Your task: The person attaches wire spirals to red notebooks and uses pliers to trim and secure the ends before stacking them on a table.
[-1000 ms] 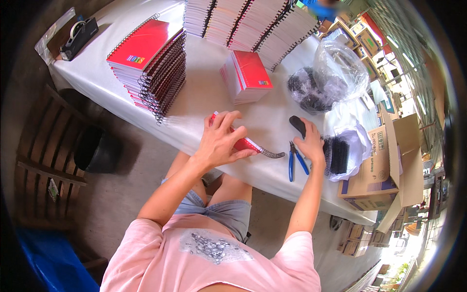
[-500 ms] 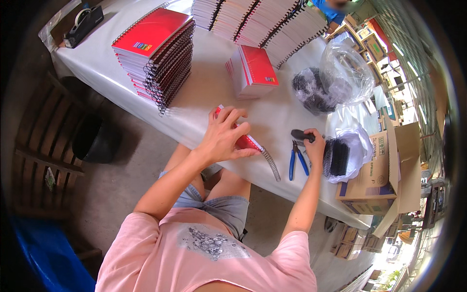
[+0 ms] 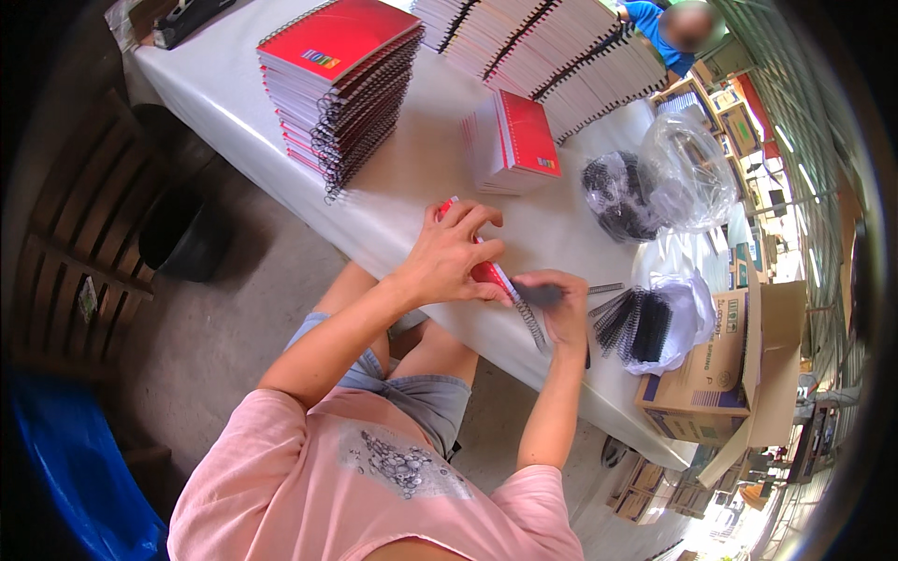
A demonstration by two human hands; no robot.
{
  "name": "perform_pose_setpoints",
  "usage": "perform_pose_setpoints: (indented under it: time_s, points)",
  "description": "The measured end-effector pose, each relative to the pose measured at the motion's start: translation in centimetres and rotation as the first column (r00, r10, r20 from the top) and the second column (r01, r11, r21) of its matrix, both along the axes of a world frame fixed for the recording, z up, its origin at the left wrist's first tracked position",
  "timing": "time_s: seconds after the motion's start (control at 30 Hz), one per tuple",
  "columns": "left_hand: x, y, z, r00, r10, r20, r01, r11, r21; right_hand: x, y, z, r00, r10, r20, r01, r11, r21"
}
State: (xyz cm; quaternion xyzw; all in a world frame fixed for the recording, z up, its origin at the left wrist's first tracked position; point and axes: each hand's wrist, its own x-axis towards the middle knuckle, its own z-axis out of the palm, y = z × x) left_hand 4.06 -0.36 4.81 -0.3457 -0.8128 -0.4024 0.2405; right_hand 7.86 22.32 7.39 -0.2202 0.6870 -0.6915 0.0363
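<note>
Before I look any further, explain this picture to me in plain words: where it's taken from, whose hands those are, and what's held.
There is no robot here. A person wears a wide fisheye camera on their head, looking down, so straight edges bend and the forearms come in from below.

The left hand holds a small red notebook with a wire coil sticking out past its edge. The right hand grips a dark object close to that coil; it is too blurred to identify.

On the white-covered table stand a tall stack of red notebooks and a shorter red stack. Toward the right are a clear plastic bag, loose black coils and an open cardboard box.
</note>
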Motion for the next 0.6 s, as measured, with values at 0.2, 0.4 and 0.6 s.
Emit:
perform_pose_setpoints:
  time_s: [0.2,0.4,0.6]
  points:
    - [0.3,-0.5,0.0,1.000,0.015,0.022,-0.015,1.000,0.009,0.5,-2.7,1.1,0.988,-0.060,-0.143,0.015,0.956,-0.294]
    - [0.4,-0.4,-0.1,1.000,-0.006,0.000,0.006,1.000,0.018,0.7,-1.2,1.4,0.922,-0.386,0.007,0.350,0.843,0.408]
    - [0.2,-0.9,0.0,1.000,-0.004,0.008,0.004,1.000,-0.024,0.8,-3.5,2.8,0.950,-0.286,-0.125,0.310,0.817,0.485]
